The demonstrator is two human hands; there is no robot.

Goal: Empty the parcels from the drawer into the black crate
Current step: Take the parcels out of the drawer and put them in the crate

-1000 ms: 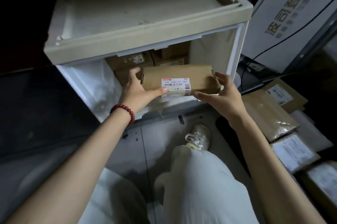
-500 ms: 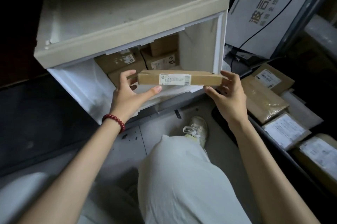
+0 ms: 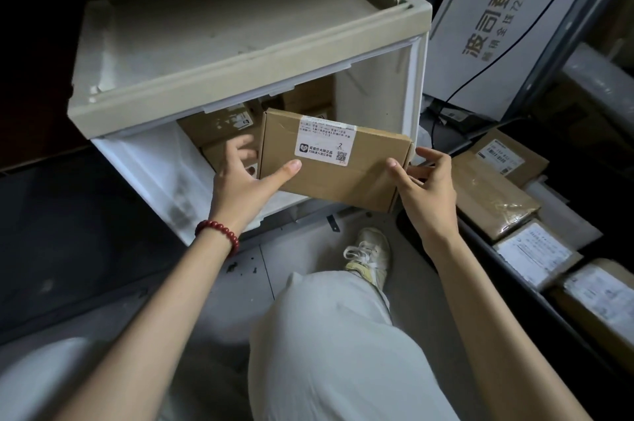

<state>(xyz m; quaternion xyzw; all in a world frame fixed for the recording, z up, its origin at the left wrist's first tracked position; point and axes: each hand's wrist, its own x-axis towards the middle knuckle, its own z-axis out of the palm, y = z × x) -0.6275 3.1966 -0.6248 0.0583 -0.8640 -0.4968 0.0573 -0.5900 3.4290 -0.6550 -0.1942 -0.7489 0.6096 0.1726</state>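
A grey tiled floor (image 3: pixel 302 249) runs under the scene in a dim storage room. On it, at the far left, stands a cream plastic drawer unit (image 3: pixel 240 43) with a dusty top and its front open toward the camera. Several brown cardboard parcels (image 3: pixel 219 122) lie stacked inside it. To the right a white board with dark printed characters (image 3: pixel 497 26) leans upright, and a thin black cable (image 3: pixel 480 77) crosses it. Near right sits a low black crate (image 3: pixel 480 242), in which labelled brown and white-wrapped packages (image 3: pixel 494 194) lie flat side by side.

A flat brown cardboard parcel with a white label (image 3: pixel 329 173) is held in the air just in front of the drawer's mouth. It is tilted so the labelled face looks up at the camera, and it is left of the crate and apart from it.

The left hand (image 3: pixel 240 180), with a red bead bracelet (image 3: pixel 219 235) on its wrist, grasps the parcel's left edge: the thumb presses the front face below the label and the fingers reach behind. The right hand (image 3: pixel 425 194) grips the near right corner, thumb on the front and fingers curled round the side.

Below, a knee in pale trousers (image 3: pixel 336 345) and a white laced sneaker (image 3: pixel 370 256) rest on the floor.
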